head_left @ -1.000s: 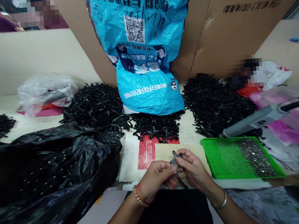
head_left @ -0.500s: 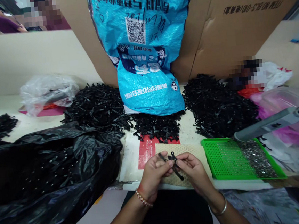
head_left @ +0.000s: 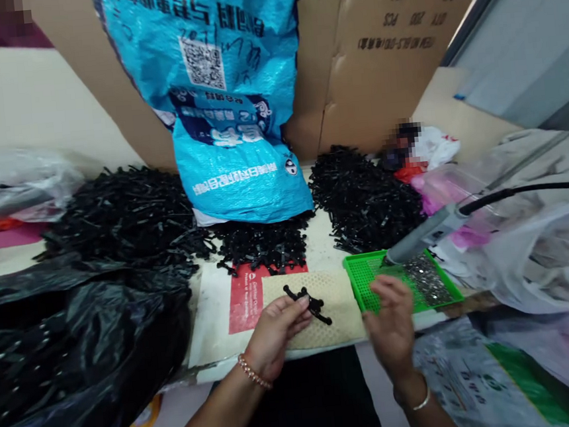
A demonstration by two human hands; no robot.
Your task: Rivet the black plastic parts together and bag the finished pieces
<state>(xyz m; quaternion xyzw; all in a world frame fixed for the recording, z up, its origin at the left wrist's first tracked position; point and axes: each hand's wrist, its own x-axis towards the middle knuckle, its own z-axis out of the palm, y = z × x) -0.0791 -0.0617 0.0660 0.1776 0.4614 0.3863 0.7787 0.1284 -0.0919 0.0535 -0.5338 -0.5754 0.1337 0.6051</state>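
Cardboard (head_left: pixel 383 92) across the top. Blue sack (head_left: pixel 244 177) in front of it, upper centre; black plastic bag (head_left: pixel 141 345), lower left. Left pile (head_left: pixel 115 218) and right pile (head_left: pixel 367 199) of black parts flank the sack's lower end. Honeycomb-textured pad (head_left: pixel 342 301), lower centre; green tray (head_left: pixel 362 276) just right of it, metal bits (head_left: pixel 426 281) at its right end. Grey tool (head_left: pixel 428 233) slants over the tray, cabled.

Left hand (head_left: pixel 272 331) pinches black pieces (head_left: pixel 315 305) over the pad — thumb on top, ends sticking out. Right hand (head_left: pixel 391 320) loosely open, fingers half-curled, at the tray's near side, not touching the pieces; blurred, can't tell if anything tiny is in it.

Judgement: step looks like a steadying hold. Pinch firmly near the crossing so pieces don't twist, thumb off the ends — and right fingers clear of the tool's tip.
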